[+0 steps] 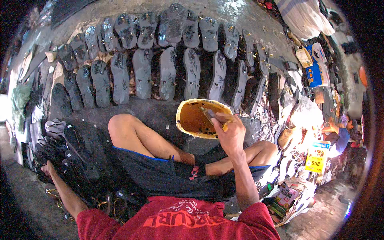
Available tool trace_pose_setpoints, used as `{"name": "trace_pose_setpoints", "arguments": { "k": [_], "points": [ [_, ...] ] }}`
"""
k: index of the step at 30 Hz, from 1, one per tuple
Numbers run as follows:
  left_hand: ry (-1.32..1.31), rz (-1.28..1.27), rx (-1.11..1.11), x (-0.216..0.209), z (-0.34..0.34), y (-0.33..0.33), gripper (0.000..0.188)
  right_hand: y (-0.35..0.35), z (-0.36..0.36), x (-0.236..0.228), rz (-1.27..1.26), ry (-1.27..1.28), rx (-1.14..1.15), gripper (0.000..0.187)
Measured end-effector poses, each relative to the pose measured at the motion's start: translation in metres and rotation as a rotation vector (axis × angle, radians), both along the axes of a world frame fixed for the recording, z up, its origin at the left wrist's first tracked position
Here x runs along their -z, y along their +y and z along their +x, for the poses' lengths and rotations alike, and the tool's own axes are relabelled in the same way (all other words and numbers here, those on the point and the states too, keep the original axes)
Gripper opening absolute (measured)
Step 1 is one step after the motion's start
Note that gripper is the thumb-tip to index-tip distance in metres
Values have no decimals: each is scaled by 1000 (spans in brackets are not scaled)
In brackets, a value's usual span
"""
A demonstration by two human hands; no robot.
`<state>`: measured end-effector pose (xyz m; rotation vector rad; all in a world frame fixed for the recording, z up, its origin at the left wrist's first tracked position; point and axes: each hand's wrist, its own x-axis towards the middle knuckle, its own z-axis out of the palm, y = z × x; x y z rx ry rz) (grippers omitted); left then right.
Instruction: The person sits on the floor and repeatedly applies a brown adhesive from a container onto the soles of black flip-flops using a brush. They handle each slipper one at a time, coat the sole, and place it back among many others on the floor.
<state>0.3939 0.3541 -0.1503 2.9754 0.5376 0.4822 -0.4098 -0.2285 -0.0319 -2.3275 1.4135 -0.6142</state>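
Note:
My right hand (231,134) is closed around a small, flat, brush-like tool (209,115), with its tip inside a yellow-rimmed container (179,125). Amber-brown glue-like liquid coats the inside of this container, which stands just beyond my crossed legs. Far out to the left, my left hand (48,168) reaches to the edge of a heap of black sandals (76,140). Its fingers are too small and dark to make out. Ahead of me, two curved rows of dark grey sandal soles (167,74) lie side by side, several with glossy black patches.
Scraps and pale offcuts (286,160) pile up along my right side, with a yellow can (317,159) among them. A blue-and-white box (316,72) and a white sack (302,18) lie farther off. Another person (340,136) sits at the far right.

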Motion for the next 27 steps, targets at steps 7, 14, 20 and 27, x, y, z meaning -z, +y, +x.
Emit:
{"name": "trace_pose_setpoints", "arguments": {
  "k": [7, 14, 20, 27],
  "points": [
    [-235, -393, 695, -88, -154, -100, 35, -8, -67, -12, 154, -494, 511, 23],
    [-199, 44, 1126, -143, -443, -268, 43, 29, -90, -4, 573, -389, 367, 20],
    [316, -133, 1347, -135, -546, -324, 55, 13, -94, -6, 691, -1499, 422, 30],
    [734, -1140, 1218, -143, -576, -373, 43, -9, -69, -23, 925, -1655, 312, 22]
  ]
}}
